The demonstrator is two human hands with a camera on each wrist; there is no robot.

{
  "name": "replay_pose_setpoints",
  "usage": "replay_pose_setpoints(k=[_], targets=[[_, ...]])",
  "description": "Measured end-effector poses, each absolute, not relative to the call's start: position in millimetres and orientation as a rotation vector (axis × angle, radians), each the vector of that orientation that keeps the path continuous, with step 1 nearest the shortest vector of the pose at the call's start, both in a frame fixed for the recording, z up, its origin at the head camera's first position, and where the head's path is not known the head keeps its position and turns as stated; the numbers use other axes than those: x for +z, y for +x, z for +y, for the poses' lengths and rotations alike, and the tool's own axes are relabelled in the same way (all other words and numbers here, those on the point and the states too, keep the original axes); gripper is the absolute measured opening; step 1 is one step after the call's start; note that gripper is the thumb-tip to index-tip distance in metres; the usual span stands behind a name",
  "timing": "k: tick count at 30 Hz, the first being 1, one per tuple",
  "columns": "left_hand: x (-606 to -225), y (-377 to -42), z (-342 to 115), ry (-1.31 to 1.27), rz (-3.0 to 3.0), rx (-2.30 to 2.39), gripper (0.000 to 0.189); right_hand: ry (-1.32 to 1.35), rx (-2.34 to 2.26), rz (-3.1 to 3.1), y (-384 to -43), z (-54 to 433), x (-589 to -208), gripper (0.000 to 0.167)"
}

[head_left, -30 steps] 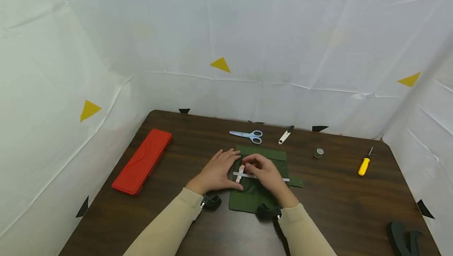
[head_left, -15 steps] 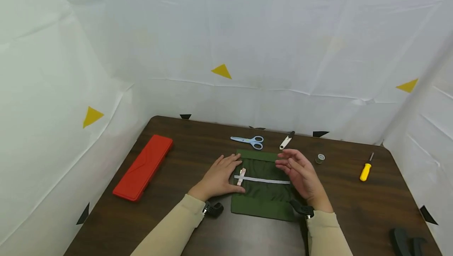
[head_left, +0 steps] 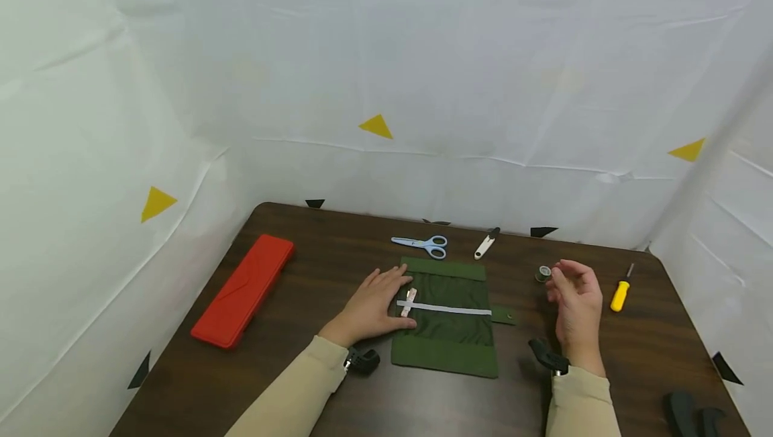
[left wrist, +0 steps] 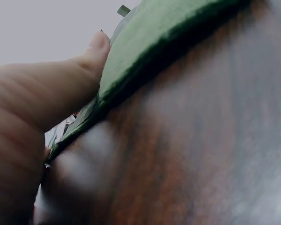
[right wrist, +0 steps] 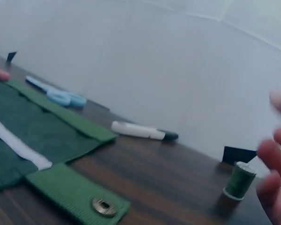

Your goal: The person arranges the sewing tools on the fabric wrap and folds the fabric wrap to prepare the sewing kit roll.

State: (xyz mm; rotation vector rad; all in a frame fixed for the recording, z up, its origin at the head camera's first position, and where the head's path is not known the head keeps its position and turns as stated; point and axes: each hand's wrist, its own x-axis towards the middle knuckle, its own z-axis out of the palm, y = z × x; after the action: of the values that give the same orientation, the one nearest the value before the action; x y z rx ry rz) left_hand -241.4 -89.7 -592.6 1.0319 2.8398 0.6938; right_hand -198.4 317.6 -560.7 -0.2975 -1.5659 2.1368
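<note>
Touching left side of green cloth (head_left: 447,358), left hand (head_left: 376,303) spread, released. Right hand (head_left: 578,306) loosely bent, released, just beside thread spool (head_left: 543,274). Cloth near middle of surface's (head_left: 326,269) far edge; spool toward far right corner.

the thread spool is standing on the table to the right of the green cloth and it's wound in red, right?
Not quite: the thread spool is wound in green, not red, as the right wrist view shows. It does stand on the table, right of the green cloth.
</note>
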Motion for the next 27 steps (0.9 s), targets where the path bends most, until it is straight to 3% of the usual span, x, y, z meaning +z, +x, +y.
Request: replay_pose_setpoints(k=[5, 15, 27], targets=[[-594.1, -240.3, -90.5, 1.071, 2.84, 0.687, 0.09, -0.511, 1.893, -1.901, -206.2, 319.8, -568.0, 0.044], [-589.7, -237.4, -89.9, 1.057, 2.843, 0.665, 0.076, -0.542, 1.663, -2.262, -212.2, 319.4, -568.9, 0.057], [-588.1, -239.6, -86.5, 0.997, 2.809, 0.762, 0.078, -0.539, 1.585, -2.322, -214.3, 317.1, -568.7, 0.054]])
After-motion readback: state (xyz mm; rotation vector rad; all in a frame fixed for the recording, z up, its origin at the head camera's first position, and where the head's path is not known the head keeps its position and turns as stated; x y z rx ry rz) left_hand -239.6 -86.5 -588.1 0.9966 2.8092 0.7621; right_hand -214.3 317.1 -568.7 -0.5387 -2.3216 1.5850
